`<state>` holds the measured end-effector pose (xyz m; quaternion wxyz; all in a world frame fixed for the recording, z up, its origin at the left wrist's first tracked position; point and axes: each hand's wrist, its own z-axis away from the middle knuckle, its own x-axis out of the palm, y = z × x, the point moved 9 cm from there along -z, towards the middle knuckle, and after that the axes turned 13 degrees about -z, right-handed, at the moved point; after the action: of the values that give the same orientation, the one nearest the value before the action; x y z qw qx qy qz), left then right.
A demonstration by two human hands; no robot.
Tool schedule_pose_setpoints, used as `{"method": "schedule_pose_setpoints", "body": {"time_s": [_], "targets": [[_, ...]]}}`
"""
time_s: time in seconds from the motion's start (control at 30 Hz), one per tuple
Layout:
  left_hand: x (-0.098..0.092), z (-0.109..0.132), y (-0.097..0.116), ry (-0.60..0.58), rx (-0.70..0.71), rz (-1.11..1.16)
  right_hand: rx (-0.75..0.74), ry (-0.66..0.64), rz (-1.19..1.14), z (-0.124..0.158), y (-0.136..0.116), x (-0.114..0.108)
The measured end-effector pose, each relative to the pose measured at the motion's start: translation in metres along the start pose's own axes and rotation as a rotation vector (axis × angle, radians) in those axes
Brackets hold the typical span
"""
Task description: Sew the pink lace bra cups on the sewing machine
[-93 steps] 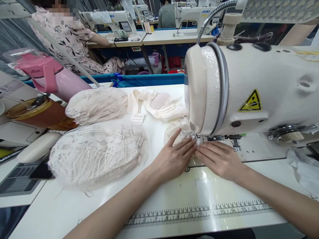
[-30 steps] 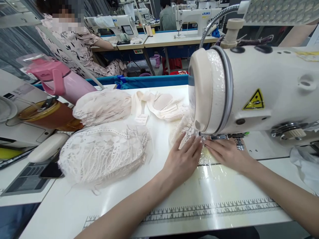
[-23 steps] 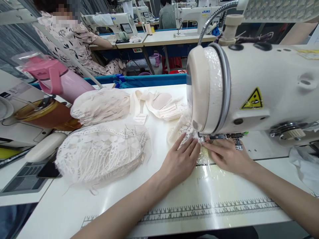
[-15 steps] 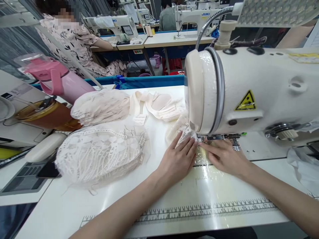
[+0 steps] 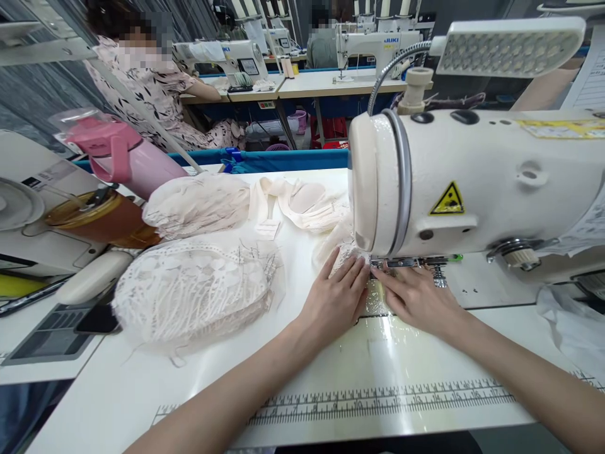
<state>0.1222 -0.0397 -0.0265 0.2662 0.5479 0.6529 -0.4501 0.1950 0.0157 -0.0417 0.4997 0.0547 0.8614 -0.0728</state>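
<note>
My left hand lies with fingers stretched out on a piece of white lace fabric, just left of the needle area of a sewing machine. Close by, my right hand rests on the machine bed in front of the presser foot, index finger extended towards the left fingertips. Whatever lies under the right fingers is hidden. Behind the left hand, the lace joins a cream bra spread over the white table. The needle is hidden by the machine head.
Left of the hands sit stacked lace pieces and a cream fabric bundle. Beyond them stand a pink bottle and an amber container. A printed ruler runs along the front. A co-worker sits at the back left.
The view has shifted slightly, showing more of the lamp and the machine. Both hands stay at nearly the same place by the presser foot; the fabric shows little visible movement.
</note>
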Motion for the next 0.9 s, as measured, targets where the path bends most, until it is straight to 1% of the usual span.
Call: {"method": "schedule_pose_setpoints", "body": {"time_s": [0.1, 0.2, 0.3, 0.37, 0.5, 0.6, 0.67, 0.7, 0.77, 0.83, 0.9], "targets": [[0.002, 0.0, 0.0, -0.014, -0.001, -0.01, -0.014, 0.018, 0.009, 0.001, -0.001, -0.002], [0.002, 0.001, -0.001, -0.02, -0.012, -0.01, -0.028, 0.091, 0.031, 0.002, -0.002, -0.01], [0.004, 0.0, -0.002, -0.038, -0.021, -0.003, 0.024, 0.14, 0.064, 0.004, 0.005, -0.016], [0.005, 0.0, -0.003, -0.054, -0.027, 0.006, 0.067, 0.103, 0.052, 0.004, 0.012, -0.013], [0.009, 0.003, -0.002, -0.099, -0.038, 0.016, 0.14, -0.013, 0.008, 0.008, 0.028, 0.001], [0.003, 0.001, -0.007, -0.109, -0.049, -0.004, 0.243, -0.027, -0.078, 0.013, 0.045, 0.008], [-0.002, -0.007, -0.021, -0.152, -0.105, -0.018, 0.31, -0.03, -0.151, 0.018, 0.056, 0.011], [-0.002, -0.013, -0.033, -0.198, -0.147, -0.017, 0.326, -0.034, -0.182, 0.02, 0.06, 0.013], [0.006, -0.027, -0.061, -0.337, -0.258, 0.034, 0.337, -0.039, -0.232, 0.023, 0.065, 0.015], [0.014, -0.047, -0.084, -0.364, -0.265, 0.069, 0.339, -0.036, -0.271, 0.024, 0.067, 0.015], [0.029, -0.065, -0.102, -0.384, -0.233, 0.11, 0.336, -0.024, -0.287, 0.023, 0.067, 0.012]]}}
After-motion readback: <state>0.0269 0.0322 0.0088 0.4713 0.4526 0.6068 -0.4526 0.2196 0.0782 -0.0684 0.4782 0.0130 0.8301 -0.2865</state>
